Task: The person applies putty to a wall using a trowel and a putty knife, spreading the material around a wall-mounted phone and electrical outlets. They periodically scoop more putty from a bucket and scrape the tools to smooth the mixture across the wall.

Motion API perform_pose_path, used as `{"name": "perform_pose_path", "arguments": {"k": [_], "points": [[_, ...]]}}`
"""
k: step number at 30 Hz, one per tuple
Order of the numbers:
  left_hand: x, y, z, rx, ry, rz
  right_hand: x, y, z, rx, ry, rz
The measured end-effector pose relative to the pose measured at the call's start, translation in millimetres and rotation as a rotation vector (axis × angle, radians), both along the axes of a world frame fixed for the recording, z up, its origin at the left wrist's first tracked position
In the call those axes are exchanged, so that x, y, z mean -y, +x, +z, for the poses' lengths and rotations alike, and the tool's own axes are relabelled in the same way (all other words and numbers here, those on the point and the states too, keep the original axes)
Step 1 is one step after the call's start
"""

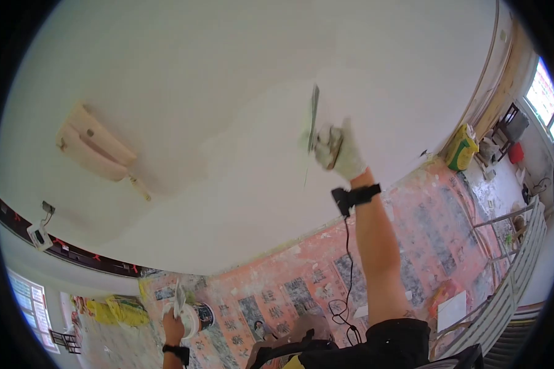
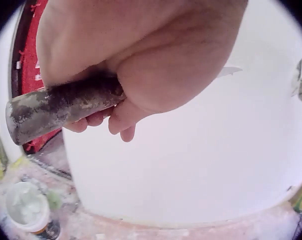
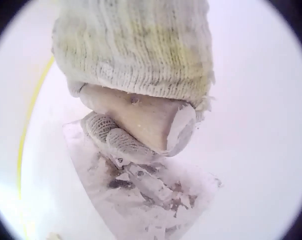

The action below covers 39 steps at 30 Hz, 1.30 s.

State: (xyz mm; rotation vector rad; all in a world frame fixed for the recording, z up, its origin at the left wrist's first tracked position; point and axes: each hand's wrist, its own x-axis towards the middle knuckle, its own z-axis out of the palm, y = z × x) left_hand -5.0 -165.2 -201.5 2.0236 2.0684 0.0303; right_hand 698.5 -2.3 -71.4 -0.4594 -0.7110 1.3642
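Note:
My gloved right hand grips the handle of a flat metal trowel, held at the white wall. In the right wrist view the gloved fingers curl round the pale handle, with the putty-smeared blade beyond them. My bare left hand is low, beside a white bucket, and holds a putty knife whose blade points up. In the left wrist view that hand wraps a dark, stained handle; part of the blade shows past the palm.
A beige fixture juts from the wall at the left. Pink patterned sheeting covers the floor. Yellow bags lie at the lower left, another bag at the right. A metal ladder-like frame stands at the lower right. A cable hangs from my right wrist.

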Motion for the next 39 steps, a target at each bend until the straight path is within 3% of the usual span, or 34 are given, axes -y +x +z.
{"name": "perform_pose_path", "arguments": {"k": [2, 4, 7, 9, 10, 12, 13, 14, 15, 17, 18, 19, 20, 21, 23, 24, 26, 27, 29, 30, 31, 32, 34, 36, 38, 39], "points": [[26, -63, -31, 0.009, 0.064, 0.068, -31, 28, 14, 0.157, -0.011, -0.179], [57, -81, -15, 0.089, 0.046, 0.222, -46, 53, 23, 0.195, 0.035, -0.221], [106, -187, -56, 0.049, 0.053, 0.281, -53, 59, 31, 0.267, 0.07, -0.271], [145, -200, -61, -0.188, 0.036, 0.233, -57, 49, 32, 0.324, 0.104, -0.247], [154, -206, -61, -0.19, 0.013, 0.237, -58, 37, 29, 0.327, 0.083, -0.237], [155, -207, -69, -0.135, -0.07, 0.406, -67, -7, 26, 0.592, 0.081, -0.284], [148, -203, -76, -0.134, -0.083, 0.404, -71, -34, 23, 0.637, 0.082, -0.279], [135, -195, -85, 0.009, -0.083, 0.509, -74, -67, 20, 0.681, 0.086, -0.275], [121, -183, -85, 0.149, -0.081, 0.612, -72, -111, 18, 0.402, 0.168, -0.249], [92, -174, -99, 0.109, -0.033, 0.39, -76, -191, -4, -0.113, 0.224, -0.097], [73, -182, -117, 0.182, -0.131, 0.551, -87, -221, -26, -0.348, 0.201, 0.03], [58, -145, -89, 0.189, -0.047, 0.409, -94, -244, -29, 0.258, 0.303, -0.216], [42, -128, -79, 0.184, -0.039, 0.403, -97, -266, -29, 0.867, 0.38, -0.46], [33, -121, -71, 0.231, -0.038, 0.345, -96, -287, -27, 0.859, 0.383, -0.466], [35, -113, -61, 0.273, -0.031, 0.284, -84, -322, -26, 1.042, 0.093, -0.142], [36, -110, -53, 0.276, -0.045, 0.268, -70, -330, -29, 1.035, 0.1, -0.154], [40, -106, -41, 0.261, -0.038, 0.218, -53, -337, -34, 1.45, 0.197, -0.423], [45, -114, -44, 0.266, -0.053, 0.228, -55, -335, -36, 1.448, 0.203, -0.436], [64, -131, -53, 0.269, -0.072, 0.228, -55, -322, -41, 1.102, 0.365, -0.694], [74, -147, -61, 0.262, -0.141, 0.349, -51, -301, -33, 1.105, 0.359, -0.707], [71, -149, -68, 0.251, -0.211, 0.455, -47, -254, -16, 1.143, 0.381, -0.819], [76, -150, -73, 0.248, -0.216, 0.445, -47, -218, -6, 1.179, 0.408, -0.912], [83, -142, -80, 0.196, -0.199, 0.331, -64, -148, -9, 0.913, 0.281, -0.915], [80, -133, -80, 0.21, -0.206, 0.283, -61, -64, -3, 0.794, 0.201, -0.883], [80, -120, -79, 0.196, -0.143, 0.282, -52, 2, -2, 1.149, 0.295, -1.162], [79, -113, -77, 0.194, -0.142, 0.284, -50, 30, -2, 1.111, 0.187, -1.147]]}}
